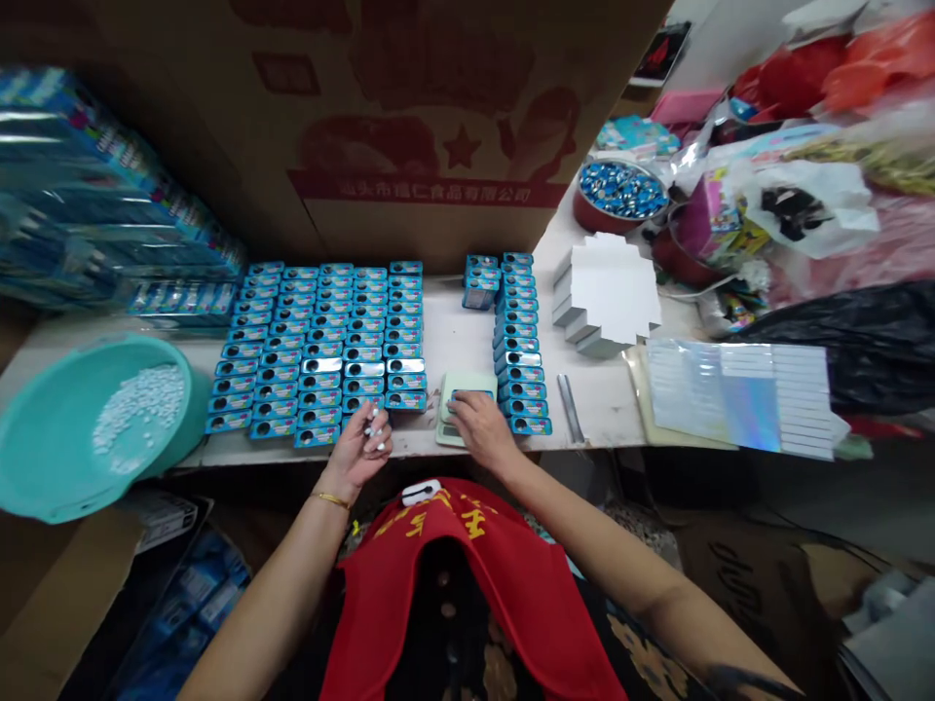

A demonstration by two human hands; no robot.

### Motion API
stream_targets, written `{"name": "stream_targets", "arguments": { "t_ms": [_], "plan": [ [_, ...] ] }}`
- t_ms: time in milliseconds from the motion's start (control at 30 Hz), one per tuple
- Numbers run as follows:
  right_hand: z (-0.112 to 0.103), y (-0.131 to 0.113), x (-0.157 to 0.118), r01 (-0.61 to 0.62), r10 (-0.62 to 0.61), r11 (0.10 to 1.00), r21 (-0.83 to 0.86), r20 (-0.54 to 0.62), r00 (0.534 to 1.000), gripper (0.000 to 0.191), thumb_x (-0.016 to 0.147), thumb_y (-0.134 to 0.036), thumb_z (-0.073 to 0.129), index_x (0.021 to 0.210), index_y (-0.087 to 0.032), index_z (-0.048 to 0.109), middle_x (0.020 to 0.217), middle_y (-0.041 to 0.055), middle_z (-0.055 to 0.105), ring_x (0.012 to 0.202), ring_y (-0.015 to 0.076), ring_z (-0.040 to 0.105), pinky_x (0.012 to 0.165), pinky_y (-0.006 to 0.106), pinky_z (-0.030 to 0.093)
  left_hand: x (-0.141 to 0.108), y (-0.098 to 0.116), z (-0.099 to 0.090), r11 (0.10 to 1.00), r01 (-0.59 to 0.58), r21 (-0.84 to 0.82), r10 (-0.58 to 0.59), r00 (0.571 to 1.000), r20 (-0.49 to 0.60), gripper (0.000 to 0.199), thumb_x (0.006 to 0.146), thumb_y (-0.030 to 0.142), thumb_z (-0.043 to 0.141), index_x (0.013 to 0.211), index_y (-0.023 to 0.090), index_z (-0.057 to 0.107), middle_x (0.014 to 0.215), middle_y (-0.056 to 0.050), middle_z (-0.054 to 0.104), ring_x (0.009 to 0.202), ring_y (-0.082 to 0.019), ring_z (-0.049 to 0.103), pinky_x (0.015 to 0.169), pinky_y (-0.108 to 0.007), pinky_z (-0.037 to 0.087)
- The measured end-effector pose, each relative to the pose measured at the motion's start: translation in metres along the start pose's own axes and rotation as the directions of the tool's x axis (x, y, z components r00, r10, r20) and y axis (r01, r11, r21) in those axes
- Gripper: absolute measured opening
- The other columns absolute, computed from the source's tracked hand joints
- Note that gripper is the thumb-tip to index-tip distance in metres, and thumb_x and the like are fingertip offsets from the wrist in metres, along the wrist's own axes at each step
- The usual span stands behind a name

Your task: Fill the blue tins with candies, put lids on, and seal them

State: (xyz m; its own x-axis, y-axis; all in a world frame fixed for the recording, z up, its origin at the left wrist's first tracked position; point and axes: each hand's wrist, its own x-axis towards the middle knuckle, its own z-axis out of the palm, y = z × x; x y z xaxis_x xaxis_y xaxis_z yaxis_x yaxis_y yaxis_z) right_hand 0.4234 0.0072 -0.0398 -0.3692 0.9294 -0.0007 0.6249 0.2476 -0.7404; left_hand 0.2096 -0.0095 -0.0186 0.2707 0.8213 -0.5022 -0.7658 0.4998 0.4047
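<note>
My left hand is curled palm-up in front of the rows of small blue boxes, holding several small white pellets. A pale green kitchen scale lies at the table's front edge. Over it, my right hand has its fingers closed at a small blue box, which is mostly hidden under them. More blue boxes stand in a column just right of the scale. A turquoise basin at the left holds many of the same white pellets.
A big cardboard carton walls off the back. Wrapped blue packs are stacked at the left. To the right are a metal ruler-like strip, white flat cartons, clear plastic sheets and a red bowl of blue wrapped pieces.
</note>
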Motion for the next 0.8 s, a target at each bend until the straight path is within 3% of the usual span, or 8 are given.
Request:
{"name": "stream_targets", "arguments": {
  "t_ms": [67,133,233,333,467,567,700,800],
  "plan": [
    [0.019,-0.024,-0.007,-0.198,0.183,0.844,0.498,0.08,0.98,0.027,0.086,-0.039,0.043,0.105,-0.024,0.055,0.104,0.0064,0.058,0.094,0.0184,0.053,0.081,0.034,0.042,-0.003,-0.013,0.002,0.987,-0.012,0.159,0.021,0.998,-0.051,0.022,0.082,0.031,0.052,0.067,0.016,0.046,0.052,0.007,0.042,0.032,-0.002,0.025,0.033,-0.015,0.023],
    [0.044,-0.044,-0.009,-0.402,0.282,0.417,0.815,0.304,0.91,0.034,0.086,-0.05,0.036,0.095,-0.023,0.055,0.086,0.0024,0.058,0.075,0.0143,0.055,0.069,0.03,0.045,-0.007,-0.027,0.002,0.916,-0.069,0.394,0.127,0.984,-0.122,0.021,0.081,0.032,0.053,0.067,0.016,0.05,0.053,0.005,0.047,0.034,-0.003,0.03,0.036,-0.016,0.025],
    [0.077,-0.058,-0.005,-0.52,0.298,-0.121,0.845,0.531,0.794,0.041,0.08,-0.059,0.041,0.074,-0.02,0.051,0.061,-0.0033,0.05,0.053,0.0098,0.048,0.057,0.025,0.043,-0.012,-0.044,0.001,0.694,-0.155,0.703,0.365,0.917,-0.158,0.015,0.077,0.027,0.059,0.066,0.017,0.056,0.054,0.003,0.051,0.042,-0.007,0.038,0.041,-0.018,0.027],
    [0.091,-0.058,-0.001,-0.51,0.358,-0.361,0.781,0.621,0.697,0.034,0.076,-0.052,0.052,0.071,-0.019,0.05,0.055,-0.0047,0.049,0.05,0.0104,0.046,0.054,0.024,0.041,-0.017,-0.052,0.001,0.54,-0.173,0.824,0.474,0.871,-0.128,0.005,0.071,0.015,0.063,0.068,0.019,0.062,0.063,0.0,0.056,0.056,-0.012,0.046,0.051,-0.019,0.034],
    [0.088,-0.055,0.002,-0.479,0.414,-0.481,0.734,0.672,0.614,0.019,0.076,-0.035,0.055,0.067,-0.019,0.05,0.054,-0.0038,0.053,0.057,0.0125,0.051,0.057,0.024,0.042,-0.02,-0.053,0.001,0.56,-0.175,0.809,0.431,0.896,-0.104,0.016,0.066,0.003,0.063,0.066,0.02,0.065,0.073,-0.004,0.057,0.077,-0.017,0.05,0.065,-0.02,0.037],
    [0.087,-0.055,0.002,-0.463,0.437,-0.485,0.742,0.664,0.606,0.015,0.074,-0.028,0.053,0.064,-0.018,0.049,0.052,-0.0041,0.053,0.055,0.0118,0.05,0.055,0.023,0.041,-0.019,-0.053,0.0,0.564,-0.171,0.808,0.387,0.919,-0.076,0.02,0.064,0.001,0.064,0.066,0.021,0.064,0.079,-0.004,0.058,0.083,-0.017,0.05,0.067,-0.019,0.037],
    [0.093,-0.05,0.002,-0.469,0.46,-0.399,0.788,0.614,0.641,0.015,0.07,-0.028,0.056,0.062,-0.018,0.047,0.052,-0.0051,0.051,0.05,0.0098,0.046,0.05,0.022,0.039,-0.016,-0.056,-0.001,0.585,-0.161,0.795,0.388,0.916,-0.1,0.017,0.066,0.005,0.065,0.067,0.022,0.064,0.076,-0.002,0.058,0.075,-0.016,0.051,0.06,-0.02,0.038],
    [0.093,-0.044,-0.002,-0.553,0.472,-0.208,0.807,0.578,0.666,0.011,0.067,-0.024,0.055,0.061,-0.018,0.047,0.05,-0.0065,0.048,0.046,0.0084,0.044,0.047,0.02,0.037,-0.013,-0.055,0.002,0.697,-0.149,0.701,0.381,0.906,-0.187,0.01,0.073,0.016,0.063,0.065,0.019,0.059,0.059,0.002,0.05,0.052,-0.009,0.043,0.047,-0.017,0.034]
  ]
}}
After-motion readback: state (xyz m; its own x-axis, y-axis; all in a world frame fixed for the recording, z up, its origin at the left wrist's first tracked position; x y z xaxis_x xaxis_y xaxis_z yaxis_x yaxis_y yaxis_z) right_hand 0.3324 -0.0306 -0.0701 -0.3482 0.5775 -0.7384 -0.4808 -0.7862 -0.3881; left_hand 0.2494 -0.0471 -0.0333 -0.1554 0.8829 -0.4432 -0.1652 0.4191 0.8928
